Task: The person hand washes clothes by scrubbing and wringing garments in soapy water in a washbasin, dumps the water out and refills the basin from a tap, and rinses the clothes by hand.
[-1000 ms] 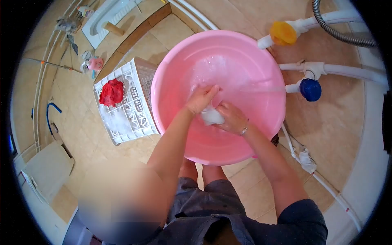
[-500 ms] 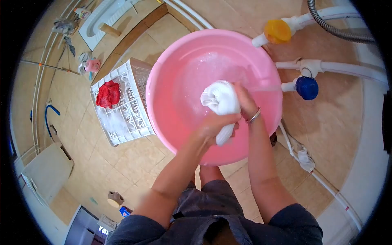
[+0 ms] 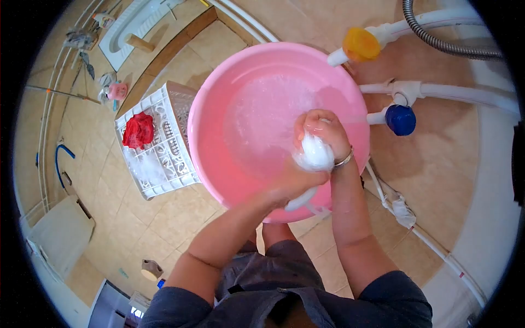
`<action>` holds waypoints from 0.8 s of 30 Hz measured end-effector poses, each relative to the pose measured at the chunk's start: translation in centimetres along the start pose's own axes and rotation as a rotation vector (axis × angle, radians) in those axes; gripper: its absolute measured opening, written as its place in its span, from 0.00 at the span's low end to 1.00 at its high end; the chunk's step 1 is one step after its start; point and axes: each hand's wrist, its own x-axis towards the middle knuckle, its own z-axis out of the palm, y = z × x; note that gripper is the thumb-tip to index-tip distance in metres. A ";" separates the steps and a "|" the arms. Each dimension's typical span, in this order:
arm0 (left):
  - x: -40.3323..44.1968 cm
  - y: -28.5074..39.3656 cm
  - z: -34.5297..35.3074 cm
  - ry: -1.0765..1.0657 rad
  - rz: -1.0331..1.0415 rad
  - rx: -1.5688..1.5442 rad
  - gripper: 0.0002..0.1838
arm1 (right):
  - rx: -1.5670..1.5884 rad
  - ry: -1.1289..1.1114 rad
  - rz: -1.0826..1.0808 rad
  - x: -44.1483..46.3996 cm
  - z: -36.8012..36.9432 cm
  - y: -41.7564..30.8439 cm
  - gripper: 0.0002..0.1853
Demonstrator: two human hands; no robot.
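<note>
While LH (image 3: 302, 181) holds wht cloth (image 3: 315, 154), RH (image 3: 330, 131) now cups far end.

The tiled floor (image 3: 131, 229) bears a white crate (image 3: 174, 188); on the crate lie a red cloth (image 3: 138, 131) and, beside it, something white (image 3: 149, 168). What the basin (image 3: 216, 98) rests on is hidden.

Left of the grip, a red cloth (image 3: 138, 131) lies on a white plastic lattice crate (image 3: 174, 158). Farther left shows a blue hooked tube (image 3: 57, 163). Ahead-left, well apart from the grip, are a white squat-toilet pan (image 3: 121, 30) and pink bottle (image 3: 117, 91); ahead-right, a yellow valve handle (image 3: 361, 44) and corrugated metal hose (image 3: 456, 52). Behind-right, crumpled white wrapping (image 3: 403, 214) sits around a pipe (image 3: 437, 251).
</note>
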 end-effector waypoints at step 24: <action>5.3 -1.9 -11.6 0.969 0.699 1.385 0.12 | -1.328 0.738 0.388 1.5 -6.1 7.9 0.19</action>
